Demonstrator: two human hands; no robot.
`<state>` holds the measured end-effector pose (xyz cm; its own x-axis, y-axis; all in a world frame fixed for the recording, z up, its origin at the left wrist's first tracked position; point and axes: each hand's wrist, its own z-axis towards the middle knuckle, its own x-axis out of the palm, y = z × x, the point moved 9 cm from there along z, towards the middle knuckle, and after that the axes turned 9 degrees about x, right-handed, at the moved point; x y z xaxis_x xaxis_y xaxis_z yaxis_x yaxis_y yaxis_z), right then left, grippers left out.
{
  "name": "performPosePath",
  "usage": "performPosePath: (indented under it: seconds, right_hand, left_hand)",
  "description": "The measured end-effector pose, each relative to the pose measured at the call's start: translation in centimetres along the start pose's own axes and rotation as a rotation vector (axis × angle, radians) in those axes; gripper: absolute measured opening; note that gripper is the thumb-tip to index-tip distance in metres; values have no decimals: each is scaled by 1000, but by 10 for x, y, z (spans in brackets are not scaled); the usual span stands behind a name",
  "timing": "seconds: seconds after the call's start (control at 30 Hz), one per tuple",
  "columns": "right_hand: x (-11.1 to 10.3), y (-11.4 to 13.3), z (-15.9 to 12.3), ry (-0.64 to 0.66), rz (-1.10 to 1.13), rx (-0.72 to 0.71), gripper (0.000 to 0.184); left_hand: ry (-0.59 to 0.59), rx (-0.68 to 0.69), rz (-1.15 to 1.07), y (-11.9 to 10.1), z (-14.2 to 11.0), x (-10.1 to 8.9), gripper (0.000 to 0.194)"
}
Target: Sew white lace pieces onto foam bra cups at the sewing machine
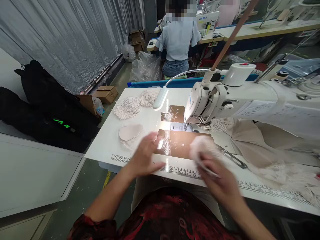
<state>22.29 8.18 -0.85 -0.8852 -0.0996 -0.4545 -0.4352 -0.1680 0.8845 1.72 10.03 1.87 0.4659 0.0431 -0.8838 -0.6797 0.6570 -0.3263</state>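
Observation:
My right hand (220, 173) is closed around a pale lace bra cup (203, 146), both smeared by motion, just above the table's front edge. My left hand (145, 156) is open, thumb and fingers apart. Its fingertips are at the left end of a brown taped panel (175, 143); whether they touch it I cannot tell. Beyond that hand lies another bra cup (131, 133), inner side up. Two lace cups (128, 107) rest farther back on the left. The sewing machine's head (200, 103) stands beyond the panel.
Metal scissors (233, 157) lie right of the panel. Beige fabric (260, 143) with lace spreads under the machine arm. A small lamp (160, 98) hangs over the white tabletop (105, 143). A person (176, 43) sits at another machine ahead. Cardboard boxes (106, 94) stand on the floor.

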Motion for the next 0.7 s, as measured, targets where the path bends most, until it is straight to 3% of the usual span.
performPosePath:
  seconds: [0.07,0.13,0.3,0.33,0.4,0.47,0.57,0.63,0.7]
  right_hand:
    - [30,15,1,186,-17,-80,8]
    - [40,30,2,229,-70,-174,6]
    - [-9,53,0,-95,-199,-306,18]
    - [-21,53,-1,-173,-203,-289,18]
    - [-34,46,2,-260,-169,-188,11]
    - [-21,29,14,-119,-50,-10,7]
    - [30,1,19,327,252,278,18]
    - [52,-10,14,485,463,410,28]
    - [62,-18,8,519,620,497,34]
  left_hand:
    - [108,169,-194,-44,13,18,73]
    - [141,123,-317,-53,17,27,50]
    - [-12,-260,-140,12,-7,6,30]
    - [-23,-312,-155,21,-12,4,27]
    - [-15,-356,-405,22,-15,12,19]
    - [24,-313,-859,0,-11,28,23]
    - [136,-148,-1462,-48,-3,40,55]
    - [202,-82,-1653,-65,-4,42,79]
    - [207,-100,-1674,-62,-7,43,87]
